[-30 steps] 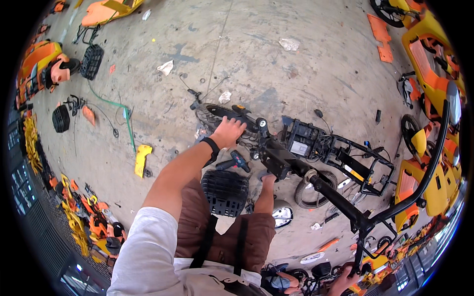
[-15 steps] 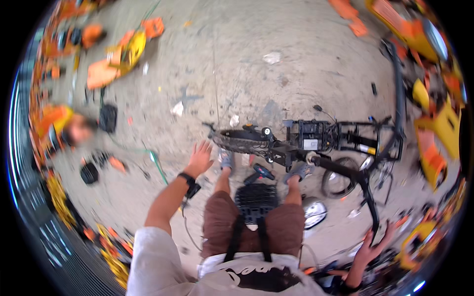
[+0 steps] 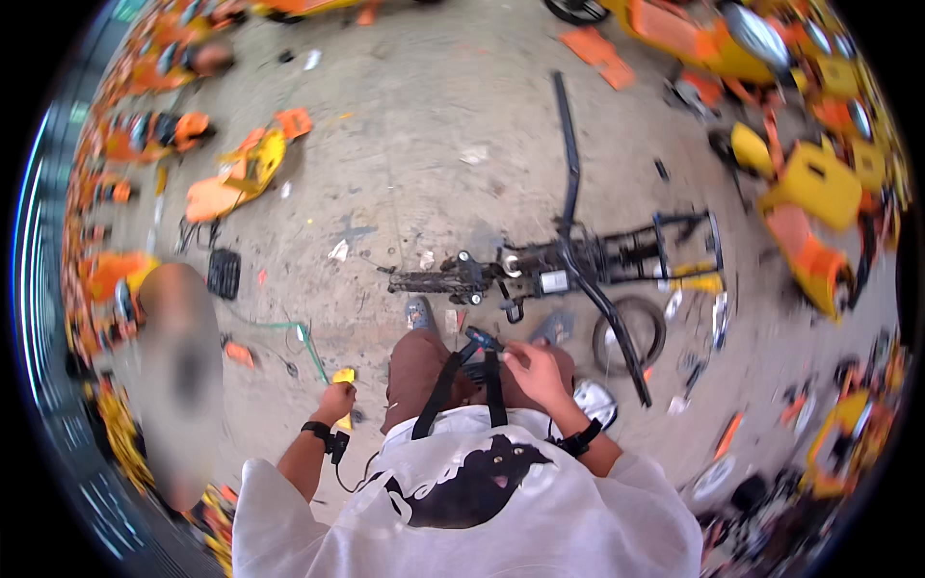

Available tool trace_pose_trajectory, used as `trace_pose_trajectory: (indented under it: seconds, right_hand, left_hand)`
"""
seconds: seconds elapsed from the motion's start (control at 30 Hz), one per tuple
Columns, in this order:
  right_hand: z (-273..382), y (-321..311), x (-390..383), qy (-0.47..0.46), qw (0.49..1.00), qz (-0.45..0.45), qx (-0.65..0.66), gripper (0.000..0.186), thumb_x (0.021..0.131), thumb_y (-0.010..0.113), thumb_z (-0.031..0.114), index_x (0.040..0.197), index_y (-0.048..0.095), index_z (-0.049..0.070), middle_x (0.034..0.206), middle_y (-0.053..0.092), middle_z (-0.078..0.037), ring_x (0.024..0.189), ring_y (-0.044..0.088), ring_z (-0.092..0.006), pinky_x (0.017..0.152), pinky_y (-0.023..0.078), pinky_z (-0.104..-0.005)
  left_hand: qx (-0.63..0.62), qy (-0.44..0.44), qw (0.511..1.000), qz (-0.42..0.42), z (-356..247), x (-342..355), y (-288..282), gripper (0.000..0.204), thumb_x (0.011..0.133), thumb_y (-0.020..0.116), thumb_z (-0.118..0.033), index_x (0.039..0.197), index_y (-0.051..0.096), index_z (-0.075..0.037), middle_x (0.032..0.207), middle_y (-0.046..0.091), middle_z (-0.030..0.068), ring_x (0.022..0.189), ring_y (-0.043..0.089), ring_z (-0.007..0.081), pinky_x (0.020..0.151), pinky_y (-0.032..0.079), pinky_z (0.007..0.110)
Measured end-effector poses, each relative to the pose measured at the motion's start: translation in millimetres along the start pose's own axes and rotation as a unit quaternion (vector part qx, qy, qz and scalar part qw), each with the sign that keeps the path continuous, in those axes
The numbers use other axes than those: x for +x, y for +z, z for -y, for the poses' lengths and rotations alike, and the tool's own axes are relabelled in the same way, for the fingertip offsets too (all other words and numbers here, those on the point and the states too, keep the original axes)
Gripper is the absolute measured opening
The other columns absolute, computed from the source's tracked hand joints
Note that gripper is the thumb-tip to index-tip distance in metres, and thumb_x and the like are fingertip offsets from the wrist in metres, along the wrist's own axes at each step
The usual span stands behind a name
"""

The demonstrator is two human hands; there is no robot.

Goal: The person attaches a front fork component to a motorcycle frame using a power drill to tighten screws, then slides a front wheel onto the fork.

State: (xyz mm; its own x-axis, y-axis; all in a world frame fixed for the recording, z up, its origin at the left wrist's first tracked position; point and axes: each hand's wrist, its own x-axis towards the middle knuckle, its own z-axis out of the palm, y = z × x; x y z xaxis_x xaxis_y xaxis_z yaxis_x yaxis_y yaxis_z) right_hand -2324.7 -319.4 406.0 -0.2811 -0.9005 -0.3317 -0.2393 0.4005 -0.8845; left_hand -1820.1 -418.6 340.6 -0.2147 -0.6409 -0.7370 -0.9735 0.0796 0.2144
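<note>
My left hand [image 3: 337, 399], low on the left with a black band at the wrist, is closed around a small yellow piece [image 3: 344, 376] that shows above and below the fist. Its exact kind is unclear. My right hand [image 3: 536, 374] is over my right thigh, fingers bent together; whatever they hold, if anything, is hidden. Just left of its fingertips, a dark power drill [image 3: 484, 339] rests between my feet. Ahead of me a stripped black scooter frame [image 3: 617, 258] lies across the floor, its long dark handlebar [image 3: 570, 173] pointing away and toward me. Neither hand touches it.
A loose tyre [image 3: 628, 334] and a white rounded part [image 3: 594, 403] lie on the right. Yellow and orange scooters [image 3: 819, 193] crowd the right edge. An orange and yellow body panel [image 3: 236, 178] is at far left, with a green cable [image 3: 310, 349] nearer.
My left hand has drawn back toward me and closed on the yellow piece. My right hand has come in from the handlebar end to my thigh. The handlebar has swung left.
</note>
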Motion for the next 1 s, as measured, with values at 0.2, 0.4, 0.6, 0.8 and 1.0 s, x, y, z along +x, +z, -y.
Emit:
trace_pose_trajectory:
  seconds: [0.2,0.4,0.6,0.8,1.0]
  right_hand:
    - [-82,-3,7,0.034,0.999,0.039,-0.010,0.035,0.084,0.064,0.007,0.118,0.063,-0.002,0.094,0.070,-0.012,0.084,0.068,-0.0197,0.078,0.055,-0.0310]
    - [-191,-44,12,0.080,0.994,0.014,-0.080,0.038,0.078,0.064,0.000,0.116,0.064,-0.003,0.086,0.070,-0.013,0.063,0.063,-0.0184,0.055,0.052,-0.0318]
    - [-144,-23,-33,0.080,0.963,0.068,-0.247,0.035,0.078,0.066,0.008,0.111,0.068,-0.001,0.087,0.071,-0.015,0.075,0.066,-0.0199,0.068,0.053,-0.0324]
    - [-143,-22,-45,0.044,0.980,0.035,-0.189,0.027,0.084,0.061,0.014,0.105,0.073,0.002,0.081,0.071,-0.014,0.074,0.065,-0.0167,0.069,0.052,-0.0300]
    - [-159,-36,-97,-0.107,0.858,-0.139,-0.482,0.039,0.071,0.059,0.003,0.109,0.069,0.002,0.093,0.069,-0.019,0.079,0.069,-0.0279,0.074,0.055,-0.0379]
  left_hand:
    - [-0.156,0.070,0.969,-0.178,-53,-58,49,0.025,0.082,0.054,-0.007,0.102,0.069,-0.004,0.085,0.071,0.0174,0.084,0.068,0.0361,0.078,0.054,0.044]
    - [-0.300,-0.051,0.939,-0.161,12,-71,105,0.029,0.079,0.056,-0.009,0.105,0.069,-0.007,0.091,0.072,0.0159,0.092,0.068,0.0323,0.082,0.053,0.042]
    - [-0.247,-0.171,0.939,-0.169,105,-54,133,0.035,0.073,0.061,-0.008,0.107,0.069,-0.007,0.090,0.072,0.0157,0.088,0.069,0.0323,0.078,0.054,0.042]
    - [-0.311,-0.206,0.927,-0.032,103,-34,78,0.038,0.075,0.058,-0.001,0.111,0.069,-0.006,0.115,0.066,0.0219,0.109,0.062,0.0346,0.092,0.050,0.042]
    - [-0.216,0.012,0.975,-0.051,28,26,27,0.031,0.076,0.055,-0.001,0.104,0.070,-0.002,0.085,0.072,0.0169,0.082,0.070,0.0338,0.080,0.055,0.042]
